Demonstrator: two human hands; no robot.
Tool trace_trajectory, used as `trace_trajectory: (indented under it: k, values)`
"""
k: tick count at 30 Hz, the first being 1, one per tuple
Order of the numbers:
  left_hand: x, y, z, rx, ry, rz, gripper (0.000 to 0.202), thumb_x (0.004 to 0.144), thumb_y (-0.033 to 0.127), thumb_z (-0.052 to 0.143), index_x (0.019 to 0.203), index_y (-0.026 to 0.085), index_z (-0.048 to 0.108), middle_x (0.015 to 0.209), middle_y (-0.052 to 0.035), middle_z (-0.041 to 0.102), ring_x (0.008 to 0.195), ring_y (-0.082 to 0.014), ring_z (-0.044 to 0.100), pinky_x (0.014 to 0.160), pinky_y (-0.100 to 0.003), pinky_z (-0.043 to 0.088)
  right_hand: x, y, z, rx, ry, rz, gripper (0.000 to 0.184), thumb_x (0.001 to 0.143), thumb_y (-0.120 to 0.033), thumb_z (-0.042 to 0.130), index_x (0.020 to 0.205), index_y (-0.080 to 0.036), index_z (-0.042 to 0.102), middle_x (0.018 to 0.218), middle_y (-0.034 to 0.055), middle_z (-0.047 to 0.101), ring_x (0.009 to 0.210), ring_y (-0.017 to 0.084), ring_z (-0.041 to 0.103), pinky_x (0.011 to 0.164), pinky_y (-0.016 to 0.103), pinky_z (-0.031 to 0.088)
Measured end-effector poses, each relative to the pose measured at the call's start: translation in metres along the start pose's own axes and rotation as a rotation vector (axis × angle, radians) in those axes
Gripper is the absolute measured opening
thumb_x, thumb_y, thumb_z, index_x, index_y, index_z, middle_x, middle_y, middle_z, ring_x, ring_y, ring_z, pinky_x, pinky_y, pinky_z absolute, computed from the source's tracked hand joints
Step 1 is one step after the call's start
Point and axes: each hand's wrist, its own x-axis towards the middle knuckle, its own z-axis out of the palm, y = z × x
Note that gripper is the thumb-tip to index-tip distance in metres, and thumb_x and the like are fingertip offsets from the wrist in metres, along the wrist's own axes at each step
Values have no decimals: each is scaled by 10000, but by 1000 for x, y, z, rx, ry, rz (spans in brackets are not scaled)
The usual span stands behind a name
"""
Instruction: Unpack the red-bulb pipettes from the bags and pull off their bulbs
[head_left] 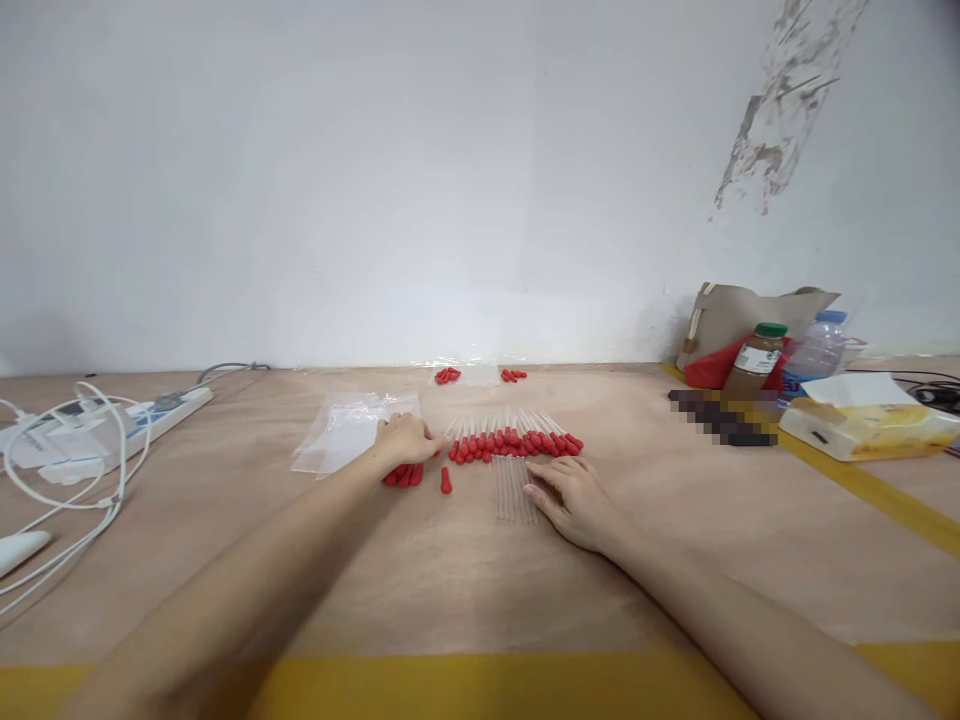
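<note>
A row of glass droppers with red rubber bulbs (pixel 516 441) lies on the wooden table (pixel 465 580). Bare clear glass tubes (pixel 513 490) lie just in front of the row. My left hand (pixel 405 441) reaches to the left end of the row, fingers curled over a small pile of loose red bulbs (pixel 405 476); whether it holds one is hidden. One single red bulb (pixel 445 481) lies apart beside that pile. My right hand (pixel 570 498) rests flat, fingers stretched out, its fingertips touching the bare tubes.
Clear plastic bags (pixel 351 432) lie left of my left hand. More red bulbs (pixel 448 375) sit near the wall. A white power strip (pixel 161 412) and cables (pixel 67 480) are at far left. A jar (pixel 754 361), bottle (pixel 819 347), bag (pixel 739 318) and tissue pack (pixel 870 428) stand right.
</note>
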Motion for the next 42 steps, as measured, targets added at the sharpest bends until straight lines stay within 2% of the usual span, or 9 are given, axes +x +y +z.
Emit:
trace_trajectory:
  k: [5,9,12,15,17,19,26,34,42]
  values:
    - [8,2,8,7,18,-42,313,640,438,564,455,185,581,562,-113,615,772,-322,584,699,-423,395,0,4,4,25,28,-24,333,854,-362,453,1104,-172,565,956,70,657,877,177,574,792,329,422]
    - [-12,-8,3,33,169,8,275,754,387,457,668,169,601,818,-145,640,900,-331,538,756,-444,355,1,8,8,79,38,-27,330,842,-349,473,1105,-168,561,998,86,645,915,191,571,803,343,439]
    - [-41,-12,1,21,267,173,236,836,329,376,817,171,550,868,-99,625,856,-256,542,778,-394,337,1,9,8,143,73,23,348,840,-355,471,1123,-165,540,1054,102,613,973,206,552,845,367,435]
    - [-68,-9,7,-55,381,481,201,874,295,373,783,179,509,737,-29,604,699,-175,543,748,-342,334,3,7,3,202,165,42,477,830,-387,475,1246,-159,419,1174,130,521,1073,217,497,879,373,428]
    - [-80,-4,16,-94,416,617,178,874,288,415,764,179,502,721,-11,594,692,-154,538,754,-326,330,4,5,-1,200,223,-2,571,811,-413,499,1300,-164,345,1235,142,455,1129,226,450,899,378,414]
    - [-87,2,24,-121,463,702,152,865,275,457,759,176,504,719,-7,595,694,-145,533,759,-320,330,4,1,-4,163,250,-87,586,793,-423,528,1296,-173,362,1246,141,442,1144,233,427,917,387,390]
    - [-93,14,34,-194,569,805,59,835,234,529,817,179,538,750,-4,628,705,-143,532,748,-316,337,4,-15,-3,30,212,-321,277,819,-357,534,1045,-210,599,832,39,647,884,172,524,897,401,308]
    - [-92,18,32,-187,594,861,147,822,265,558,953,205,593,849,-11,663,795,-156,535,758,-328,334,6,-29,7,9,218,-367,168,849,-254,486,860,-202,645,607,-4,571,699,132,457,844,356,303]
    - [-97,18,31,-125,553,908,93,829,242,543,785,201,614,727,12,651,728,-147,500,800,-370,314,2,-27,3,48,232,-423,148,833,-227,499,763,-205,627,534,-23,533,633,120,394,788,343,286]
